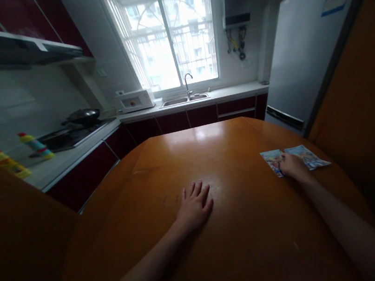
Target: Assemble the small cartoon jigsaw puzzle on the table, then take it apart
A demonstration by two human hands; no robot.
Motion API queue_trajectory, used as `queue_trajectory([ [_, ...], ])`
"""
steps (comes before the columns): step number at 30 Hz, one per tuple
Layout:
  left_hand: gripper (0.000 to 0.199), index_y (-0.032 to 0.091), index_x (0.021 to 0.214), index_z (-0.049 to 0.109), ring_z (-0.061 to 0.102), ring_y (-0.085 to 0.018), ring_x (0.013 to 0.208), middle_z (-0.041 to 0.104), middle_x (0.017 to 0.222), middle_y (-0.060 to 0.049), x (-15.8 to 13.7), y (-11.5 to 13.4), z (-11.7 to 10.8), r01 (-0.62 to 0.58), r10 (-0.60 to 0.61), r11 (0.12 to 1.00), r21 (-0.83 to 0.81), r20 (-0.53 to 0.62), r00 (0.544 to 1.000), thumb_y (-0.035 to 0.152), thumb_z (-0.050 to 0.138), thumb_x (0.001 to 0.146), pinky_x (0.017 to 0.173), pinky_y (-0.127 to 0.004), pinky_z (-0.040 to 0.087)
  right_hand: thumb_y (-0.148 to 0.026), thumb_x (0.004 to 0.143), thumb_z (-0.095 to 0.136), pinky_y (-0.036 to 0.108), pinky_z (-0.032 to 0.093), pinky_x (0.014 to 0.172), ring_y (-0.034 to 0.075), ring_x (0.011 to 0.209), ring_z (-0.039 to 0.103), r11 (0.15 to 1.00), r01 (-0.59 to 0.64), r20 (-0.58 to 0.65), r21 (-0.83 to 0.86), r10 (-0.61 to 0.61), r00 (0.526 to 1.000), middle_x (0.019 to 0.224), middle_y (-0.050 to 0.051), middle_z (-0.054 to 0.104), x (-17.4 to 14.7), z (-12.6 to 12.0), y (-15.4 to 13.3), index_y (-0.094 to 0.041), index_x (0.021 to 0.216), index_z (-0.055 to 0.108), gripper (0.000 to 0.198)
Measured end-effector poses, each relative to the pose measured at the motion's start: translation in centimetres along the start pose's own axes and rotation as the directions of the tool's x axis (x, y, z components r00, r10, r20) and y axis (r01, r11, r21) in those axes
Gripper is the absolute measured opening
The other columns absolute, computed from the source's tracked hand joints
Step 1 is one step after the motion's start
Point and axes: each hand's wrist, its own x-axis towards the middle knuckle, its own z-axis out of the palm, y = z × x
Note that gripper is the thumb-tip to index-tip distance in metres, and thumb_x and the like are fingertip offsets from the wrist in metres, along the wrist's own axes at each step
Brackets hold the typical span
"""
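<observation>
My left hand (194, 205) lies flat on the orange-brown wooden table (178, 264), fingers spread, holding nothing. Over at the table's right side, my right hand (293, 166) has its fingers curled together at the right edge of a flat, colourful printed packet (269, 158). A second flat packet (305, 155), bluish and printed, lies just to the right, partly behind that hand. The fingertips are small and dim here, and part of the first packet is covered by them.
Beyond the table, a counter carries a sink (176, 101), a white microwave (135, 100) and a stove with a dark wok (83, 117). Yellow bottles (35, 145) stand at the left. A grey fridge (300, 48) borders the right side.
</observation>
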Motion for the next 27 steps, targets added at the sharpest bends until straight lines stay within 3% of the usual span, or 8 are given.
queue_trajectory([
  [6, 0.058, 0.029, 0.156, 0.042, 0.02, -0.037, 0.155, 0.026, 0.168, -0.009, 0.3, -0.3, 0.4, -0.007, 0.007, 1.0, 0.002, -0.003, 1.0, 0.052, 0.04, 0.103, 0.121, -0.067, 0.016, -0.023, 0.092, 0.05, 0.037, 0.043, 0.1, 0.03, 0.118, 0.063, 0.984, 0.176, 0.017, 0.03, -0.176, 0.984, 0.126, 0.018, 0.071, -1.8, 0.1, -3.3, -0.013, 0.127, 0.07, 0.041],
  [10, 0.058, 0.027, 0.156, 0.043, 0.02, -0.036, 0.156, 0.027, 0.168, -0.009, 0.3, -0.4, 0.5, -0.003, 0.003, 1.0, -0.008, -0.001, 1.0, 0.052, 0.039, 0.103, 0.121, -0.067, 0.015, -0.031, 0.093, 0.054, 0.033, 0.043, 0.101, 0.027, 0.118, 0.061, 0.934, 0.344, 0.062, 0.09, -0.35, 0.935, 0.128, 0.013, 0.07, -6.2, 1.3, -7.8, -0.018, 0.117, 0.075, 0.034],
  [14, 0.056, 0.026, 0.156, 0.041, 0.024, -0.033, 0.155, 0.034, 0.165, -0.008, 0.2, -0.3, 0.4, -0.003, 0.002, 0.999, -0.048, -0.021, 1.0, 0.047, 0.037, 0.105, 0.122, -0.066, 0.015, -0.028, 0.088, 0.061, 0.037, 0.043, 0.107, 0.028, 0.124, 0.059, 0.769, 0.545, 0.124, 0.333, -0.609, 0.784, 0.135, 0.013, 0.067, -11.4, 2.0, -11.8, -0.018, 0.121, 0.074, 0.037],
  [16, 0.054, 0.026, 0.155, 0.042, 0.026, -0.031, 0.154, 0.035, 0.165, -0.008, 0.2, -0.2, 0.3, 0.006, -0.008, 0.998, -0.058, -0.031, 0.999, 0.046, 0.035, 0.106, 0.123, -0.065, 0.015, -0.027, 0.089, 0.06, 0.034, 0.049, 0.1, 0.025, 0.113, 0.066, 0.687, 0.523, 0.18, 0.505, -0.676, 0.715, 0.127, 0.011, 0.072, -11.9, 1.7, -12.4, -0.018, 0.125, 0.072, 0.039],
  [18, 0.052, 0.026, 0.153, 0.044, 0.026, -0.031, 0.154, 0.035, 0.165, -0.008, 0.2, -0.2, 0.3, 0.005, -0.007, 0.998, -0.062, -0.031, 1.0, 0.046, 0.036, 0.106, 0.123, -0.065, 0.014, -0.025, 0.091, 0.057, 0.031, 0.053, 0.094, 0.022, 0.105, 0.071, 0.727, 0.411, 0.207, 0.551, -0.596, 0.776, 0.122, 0.01, 0.074, -10.3, 0.8, -11.7, -0.017, 0.126, 0.071, 0.039],
  [20, 0.051, 0.027, 0.152, 0.047, 0.025, -0.032, 0.154, 0.034, 0.165, -0.007, 0.2, -0.2, 0.3, -0.009, 0.007, 0.998, -0.068, -0.025, 1.0, 0.046, 0.039, 0.105, 0.122, -0.067, 0.014, -0.025, 0.09, 0.058, 0.03, 0.051, 0.098, 0.022, 0.112, 0.068, 0.846, 0.285, 0.103, 0.451, -0.366, 0.925, 0.124, 0.01, 0.073, -7.2, -0.5, -9.3, -0.017, 0.124, 0.071, 0.037],
  [22, 0.05, 0.027, 0.15, 0.049, 0.027, -0.032, 0.154, 0.036, 0.164, -0.008, 0.2, -0.3, 0.3, -0.023, 0.02, 0.997, -0.079, -0.037, 0.999, 0.045, 0.041, 0.104, 0.121, -0.068, 0.014, -0.025, 0.094, 0.052, 0.038, 0.044, 0.108, 0.028, 0.127, 0.06, 0.914, 0.161, -0.016, 0.373, -0.167, 0.986, 0.135, 0.016, 0.066, -3.9, -2.1, -5.6, -0.013, 0.132, 0.065, 0.043],
  [27, 0.043, 0.021, 0.137, 0.063, 0.048, -0.03, 0.14, 0.051, 0.153, -0.013, 0.2, -0.2, 0.2, -0.12, 0.1, 0.986, -0.113, -0.167, 0.981, 0.038, 0.05, 0.1, 0.119, -0.051, 0.036, -0.037, 0.096, 0.047, 0.067, 0.037, 0.103, 0.048, 0.138, 0.042, 0.934, -0.232, -0.168, 0.272, 0.283, 0.944, 0.142, 0.023, 0.054, 0.5, -4.0, 3.8, -0.026, 0.143, 0.057, 0.05],
])
